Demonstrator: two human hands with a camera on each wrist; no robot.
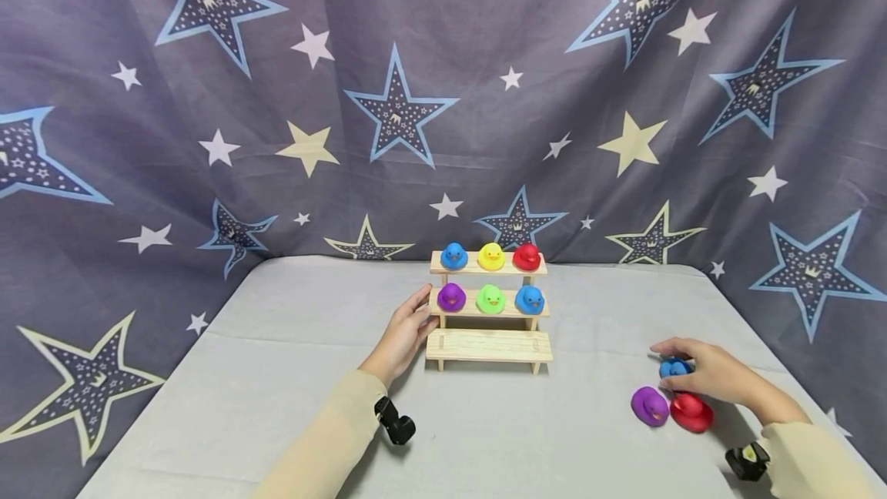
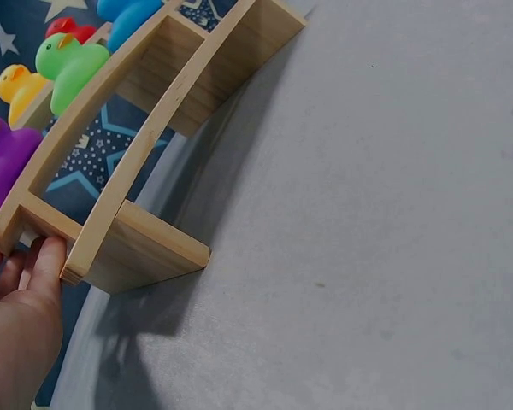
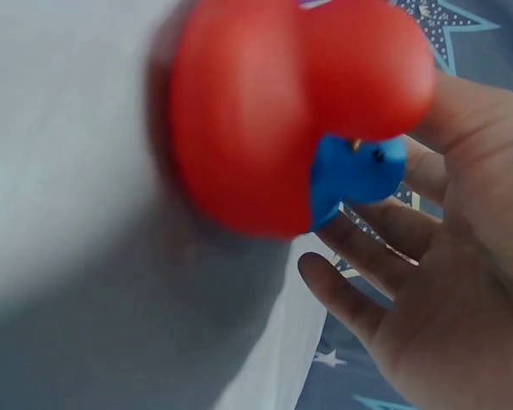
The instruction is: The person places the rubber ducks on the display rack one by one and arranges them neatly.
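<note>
A three-tier wooden display stand [image 1: 488, 345] stands at the middle of the table. My left hand [image 1: 409, 327] holds its left end, fingers against the wooden end [image 2: 38, 218]. Blue, yellow and red rubber ducks sit on the top tier; purple [image 1: 451, 298], green [image 1: 490, 299] and blue [image 1: 530, 299] ones sit on the middle tier. The bottom tier bears none. To the right, my right hand [image 1: 721, 376] has thumb and fingers around a blue rubber duck [image 1: 674, 367] on the table. In the right wrist view, a red duck [image 3: 239, 128] partly hides the blue one and my thumb.
Beside my right hand, a purple duck [image 1: 650, 406] and a red duck [image 1: 691, 413] lie close together on the grey-covered table [image 1: 291, 329]. Behind the table hangs a dark curtain [image 1: 430, 21] with stars. Each wrist bears a black camera mount.
</note>
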